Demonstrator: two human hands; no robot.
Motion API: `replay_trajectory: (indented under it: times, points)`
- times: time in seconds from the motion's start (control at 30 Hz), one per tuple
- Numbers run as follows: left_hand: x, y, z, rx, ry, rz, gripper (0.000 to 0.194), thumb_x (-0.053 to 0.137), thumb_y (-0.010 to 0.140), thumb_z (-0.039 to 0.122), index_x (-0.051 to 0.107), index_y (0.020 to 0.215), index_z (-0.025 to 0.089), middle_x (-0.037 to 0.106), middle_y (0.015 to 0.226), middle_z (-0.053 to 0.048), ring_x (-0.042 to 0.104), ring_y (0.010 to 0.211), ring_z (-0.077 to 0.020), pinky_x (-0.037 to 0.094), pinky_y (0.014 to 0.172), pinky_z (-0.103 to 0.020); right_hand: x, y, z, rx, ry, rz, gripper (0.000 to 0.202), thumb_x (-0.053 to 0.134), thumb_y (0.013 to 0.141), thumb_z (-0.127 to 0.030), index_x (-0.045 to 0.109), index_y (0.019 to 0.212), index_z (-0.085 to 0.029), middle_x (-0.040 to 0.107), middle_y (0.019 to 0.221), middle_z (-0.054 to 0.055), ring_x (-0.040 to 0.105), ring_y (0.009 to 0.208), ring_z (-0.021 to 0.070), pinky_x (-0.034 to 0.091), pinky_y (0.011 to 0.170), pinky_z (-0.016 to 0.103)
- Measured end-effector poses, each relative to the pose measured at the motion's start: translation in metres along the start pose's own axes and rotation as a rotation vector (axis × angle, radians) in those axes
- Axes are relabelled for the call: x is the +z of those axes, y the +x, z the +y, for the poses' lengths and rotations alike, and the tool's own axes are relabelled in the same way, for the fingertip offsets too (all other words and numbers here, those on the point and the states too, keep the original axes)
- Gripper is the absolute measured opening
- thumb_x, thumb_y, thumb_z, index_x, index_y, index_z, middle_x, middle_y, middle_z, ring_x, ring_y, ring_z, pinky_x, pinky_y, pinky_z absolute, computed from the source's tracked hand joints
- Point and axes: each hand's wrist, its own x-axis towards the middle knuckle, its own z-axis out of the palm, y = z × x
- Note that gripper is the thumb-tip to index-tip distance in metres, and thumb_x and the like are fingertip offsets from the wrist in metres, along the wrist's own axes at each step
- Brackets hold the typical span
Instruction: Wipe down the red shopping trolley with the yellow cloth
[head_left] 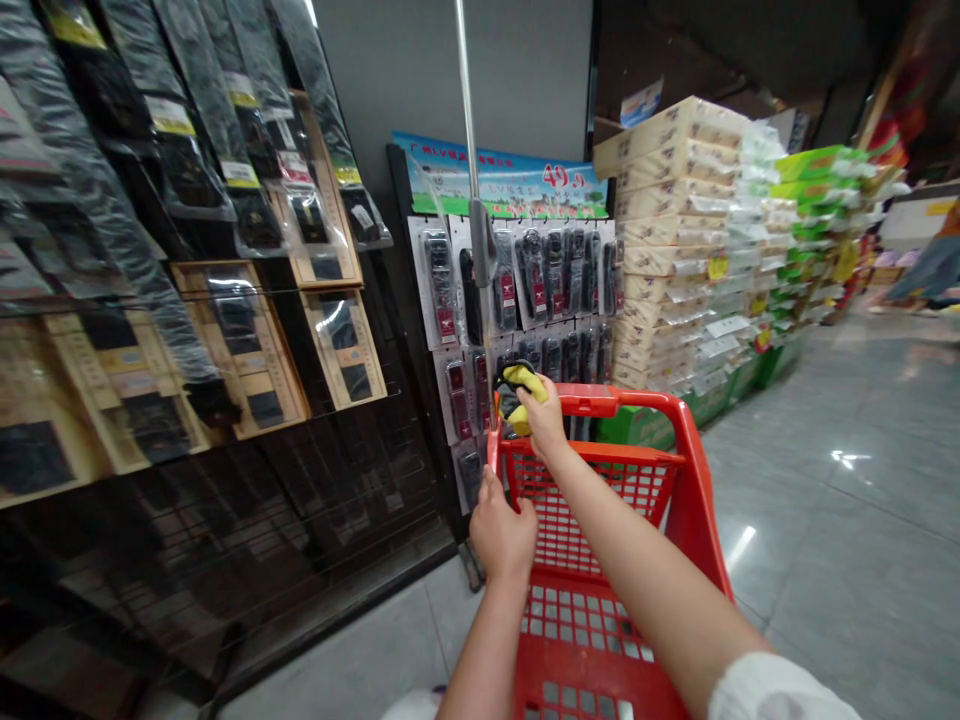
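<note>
My left hand (504, 530) is closed at the left side of a red plastic shopping cart (694, 460), its fingers curled around the rim. Just above it, the lower part of a thin silver pole (466, 90) with a grey sleeve runs down; I cannot tell whether the hand touches it too. Farther forward, my right hand (546, 420) pinches a soft yellow, grey and black bundle (529, 382), perhaps gloves, beside the pole and the cart's far bar. The cart has a red grid seat panel and basket.
Packaged belts (555, 270) hang on a rack under a blue-green sign (559, 190). Boxed and bagged goods (341, 345) cover the dark display at left. Stacked cartons (667, 240) and green boxes (814, 200) line the right. Grey tiled floor (840, 520) stretches along the aisle; a person stands far right.
</note>
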Motion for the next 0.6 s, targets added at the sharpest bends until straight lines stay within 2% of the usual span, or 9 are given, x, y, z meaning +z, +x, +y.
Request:
replay_trajectory:
  times: [0.07, 0.17, 0.23, 0.3, 0.4, 0.5, 0.6]
  points:
    - [0.002, 0.001, -0.001, 0.007, -0.011, -0.001, 0.067, 0.051, 0.079, 0.020, 0.042, 0.144, 0.006, 0.056, 0.137, -0.016, 0.066, 0.107, -0.0264, 0.052, 0.088, -0.032, 0.004, -0.009, -0.003, -0.088, -0.100, -0.033, 0.061, 0.069, 0.069, -0.038, 0.045, 0.122, -0.019, 0.063, 0.115, 0.009, 0.062, 0.100, 0.0200, 0.049, 0.093, 0.038]
    - [0.003, 0.000, -0.002, 0.013, -0.022, -0.013, 0.068, 0.051, 0.079, 0.020, 0.040, 0.145, 0.008, 0.056, 0.138, -0.017, 0.067, 0.105, -0.0265, 0.053, 0.087, -0.033, 0.010, -0.023, -0.005, -0.151, -0.377, -0.075, 0.074, 0.075, 0.064, -0.032, 0.041, 0.128, -0.018, 0.064, 0.113, 0.010, 0.062, 0.101, 0.0238, 0.048, 0.094, 0.042]
    - [0.003, 0.000, -0.003, 0.021, -0.028, -0.013, 0.068, 0.051, 0.079, 0.019, 0.040, 0.145, 0.008, 0.054, 0.139, -0.017, 0.066, 0.108, -0.0262, 0.053, 0.088, -0.033, 0.017, -0.024, -0.010, -0.213, -0.493, -0.069, 0.071, 0.071, 0.067, -0.026, 0.040, 0.130, -0.018, 0.064, 0.112, 0.011, 0.063, 0.100, 0.0246, 0.049, 0.092, 0.042]
    - [0.003, -0.001, -0.003, 0.031, -0.029, -0.015, 0.069, 0.051, 0.078, 0.018, 0.039, 0.145, 0.005, 0.052, 0.141, -0.018, 0.063, 0.113, -0.0260, 0.052, 0.091, -0.032, 0.027, -0.013, -0.026, -0.312, -0.531, -0.050, 0.064, 0.065, 0.072, -0.024, 0.040, 0.131, -0.018, 0.064, 0.111, 0.011, 0.063, 0.099, 0.0239, 0.049, 0.091, 0.040]
    - [0.002, -0.002, -0.004, 0.039, -0.027, -0.024, 0.068, 0.050, 0.078, 0.016, 0.040, 0.144, 0.003, 0.050, 0.143, -0.018, 0.060, 0.118, -0.0257, 0.050, 0.095, -0.032, 0.047, 0.026, -0.070, -0.506, -0.531, 0.051, 0.061, 0.060, 0.076, -0.022, 0.039, 0.133, -0.017, 0.062, 0.113, 0.011, 0.062, 0.101, 0.0233, 0.049, 0.093, 0.040]
    - [0.002, -0.002, -0.005, 0.029, -0.027, -0.030, 0.065, 0.049, 0.079, 0.016, 0.042, 0.143, 0.004, 0.048, 0.145, -0.016, 0.060, 0.118, -0.0250, 0.049, 0.097, -0.032, 0.069, 0.077, -0.131, -0.735, -0.557, 0.185, 0.061, 0.055, 0.079, -0.017, 0.037, 0.137, -0.020, 0.052, 0.129, 0.013, 0.052, 0.119, 0.0241, 0.042, 0.103, 0.043]
    - [0.002, -0.002, -0.005, 0.014, -0.029, -0.035, 0.066, 0.049, 0.079, 0.016, 0.040, 0.144, 0.003, 0.048, 0.145, -0.017, 0.062, 0.116, -0.0257, 0.049, 0.097, -0.032, 0.085, 0.120, -0.182, -0.871, -0.678, 0.126, 0.057, 0.049, 0.083, -0.015, 0.039, 0.138, -0.027, 0.043, 0.137, 0.010, 0.043, 0.128, 0.0255, 0.040, 0.105, 0.045]
